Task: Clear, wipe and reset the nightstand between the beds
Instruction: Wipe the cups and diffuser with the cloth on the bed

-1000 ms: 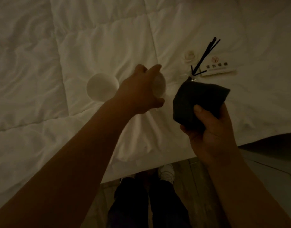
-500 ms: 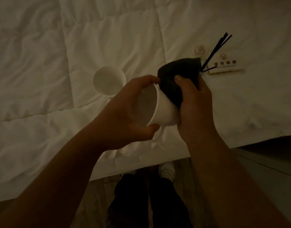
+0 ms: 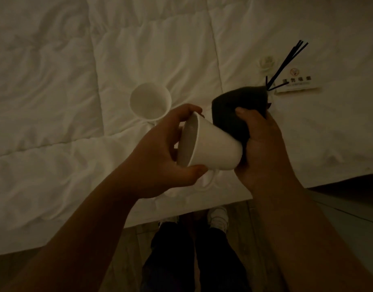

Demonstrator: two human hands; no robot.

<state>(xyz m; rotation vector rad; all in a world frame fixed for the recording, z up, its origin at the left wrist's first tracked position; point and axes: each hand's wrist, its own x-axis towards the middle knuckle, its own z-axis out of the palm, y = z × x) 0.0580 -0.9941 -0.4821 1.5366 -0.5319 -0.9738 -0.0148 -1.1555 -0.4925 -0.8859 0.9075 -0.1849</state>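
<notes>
The left hand [image 3: 160, 152] grasps a white cup [image 3: 213, 148] by its rim, thumb below and fingers [image 3: 187, 110] curled over the top edge, so the cup lies tipped on its side in the air above the bed [image 3: 55, 81], mouth toward the left and base toward the right. Its handle hangs underneath. The right hand [image 3: 263, 148] clenches a dark cloth [image 3: 234, 110], bunched in the fingers, and presses it against the cup's base and upper side. A second white cup [image 3: 149, 101] stands upright on the white quilt just beyond the left hand, apart from it. Farther right on the quilt lie black reed sticks [image 3: 286, 62], fanned upward from behind the cloth, a small white rose-shaped piece [image 3: 265, 63] and a white sign card [image 3: 297, 84] with red and dark print. Below the bed's edge show dark trouser legs [image 3: 191, 260] and a white shoe [image 3: 218, 218] on the floor.
</notes>
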